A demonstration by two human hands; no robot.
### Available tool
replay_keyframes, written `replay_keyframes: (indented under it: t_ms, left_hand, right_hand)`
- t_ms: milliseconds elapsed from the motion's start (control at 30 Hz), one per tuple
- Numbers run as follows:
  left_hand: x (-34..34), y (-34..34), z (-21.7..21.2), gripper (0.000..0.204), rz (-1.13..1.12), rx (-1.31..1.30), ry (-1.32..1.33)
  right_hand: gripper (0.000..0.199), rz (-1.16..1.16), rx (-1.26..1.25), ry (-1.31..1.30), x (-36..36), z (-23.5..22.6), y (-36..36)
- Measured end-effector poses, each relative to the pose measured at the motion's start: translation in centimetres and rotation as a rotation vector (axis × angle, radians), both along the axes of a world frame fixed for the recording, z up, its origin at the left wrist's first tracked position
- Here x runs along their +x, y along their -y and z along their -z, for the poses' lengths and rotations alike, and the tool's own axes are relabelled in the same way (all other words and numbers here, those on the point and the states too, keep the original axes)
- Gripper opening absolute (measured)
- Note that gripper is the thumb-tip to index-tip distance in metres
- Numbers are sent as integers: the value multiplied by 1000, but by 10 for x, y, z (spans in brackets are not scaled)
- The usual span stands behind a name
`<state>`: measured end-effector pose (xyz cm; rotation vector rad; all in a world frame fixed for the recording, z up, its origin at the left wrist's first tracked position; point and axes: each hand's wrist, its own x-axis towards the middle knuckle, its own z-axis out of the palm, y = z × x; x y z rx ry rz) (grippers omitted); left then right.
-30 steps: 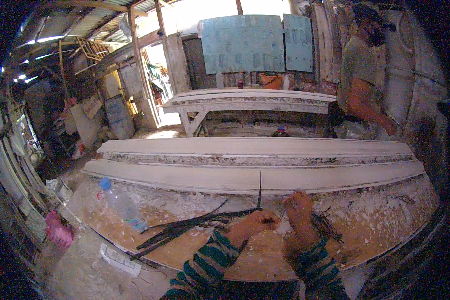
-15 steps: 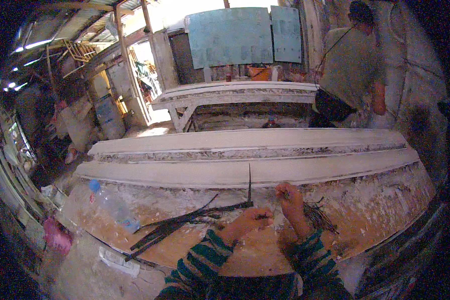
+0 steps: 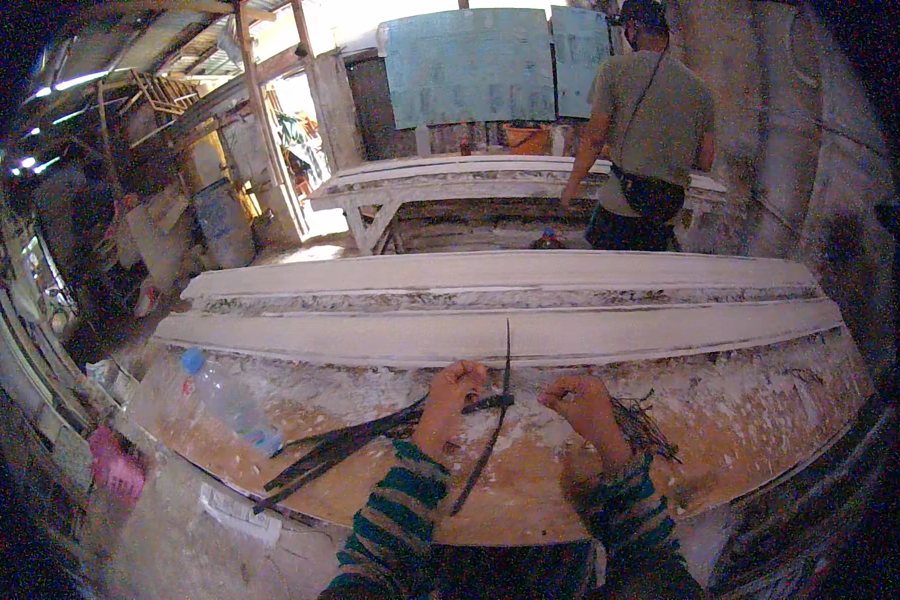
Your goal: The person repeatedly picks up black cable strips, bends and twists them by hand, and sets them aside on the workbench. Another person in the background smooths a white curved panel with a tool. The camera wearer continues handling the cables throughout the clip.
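A bundle of long dark strips [image 3: 345, 445] lies across the left middle of the worktable. My left hand [image 3: 450, 402] is over its right end, fingers curled together; anything in them is too small to make out. One thin dark strip [image 3: 495, 430] lies crosswise between my hands, its narrow tip pointing at the pale boards. My right hand [image 3: 585, 408] is to the right of it, thumb and fingertips pinched, and what they hold is hidden. Beside the right wrist rests a bunch of thin, dark, stringy pieces [image 3: 650, 428], partly covered by that hand.
A clear plastic bottle [image 3: 225, 400] with a blue cap lies at the table's left. Two long pale boards [image 3: 570, 335] run along its far side. Behind stands a white bench [image 3: 380, 200], with a person [image 3: 650, 130] beside it. A pink basket [image 3: 117, 462] is at lower left.
My left hand has moved up and left, and my right hand has lowered slightly. The crosswise strip now shows below the bundle's end too. The person behind has moved left along the bench.
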<state>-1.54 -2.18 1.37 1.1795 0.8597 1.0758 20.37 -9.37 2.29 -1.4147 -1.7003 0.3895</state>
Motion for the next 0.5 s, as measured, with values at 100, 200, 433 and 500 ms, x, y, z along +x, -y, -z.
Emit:
replay_keyframes:
  t_ms: [100, 200, 433, 500]
  left_hand:
    - [-3, -3, -1, 9, -50, -31, 25]
    - [-5, -8, 3, 7, -86, 72, -124]
    - [7, -22, 27, 17, -223, 290, -230]
    - [8, -20, 29, 21, -211, 279, -365]
  right_hand:
    - [12, -48, -53, 116, -9, -10, 6]
    - [11, -169, 33, 182, -19, -11, 12]
    - [9, -371, 90, 326, -17, -6, 10]
    - [8, -351, -21, 236, -4, -9, 12]
